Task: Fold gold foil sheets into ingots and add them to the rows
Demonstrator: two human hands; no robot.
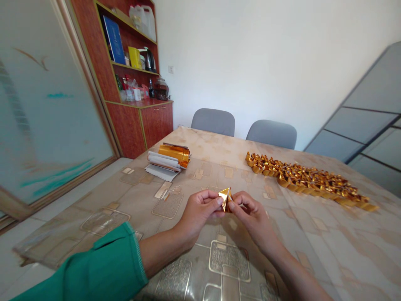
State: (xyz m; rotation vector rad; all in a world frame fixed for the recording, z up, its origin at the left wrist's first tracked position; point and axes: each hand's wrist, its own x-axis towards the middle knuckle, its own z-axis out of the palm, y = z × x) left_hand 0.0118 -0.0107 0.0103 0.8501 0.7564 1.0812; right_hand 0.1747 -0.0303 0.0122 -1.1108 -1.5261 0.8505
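Above the desk (219, 161), the left hand (199, 211) and right hand (253, 213) held a small folded gold paper (224, 198), the fingers of each pinched on it. Gold and white sheets (171, 159) lay left, rows of folded gold pieces (308, 177) right. At far left, a cabinet (125, 127) held a rounded jar (161, 88) with dark contents and pale plastic jugs (147, 21).

The left hand (203, 209) and right hand (252, 213) meet at the gold paper (225, 199), one on each side. Both pinch it with bent fingers, thumbs on top.
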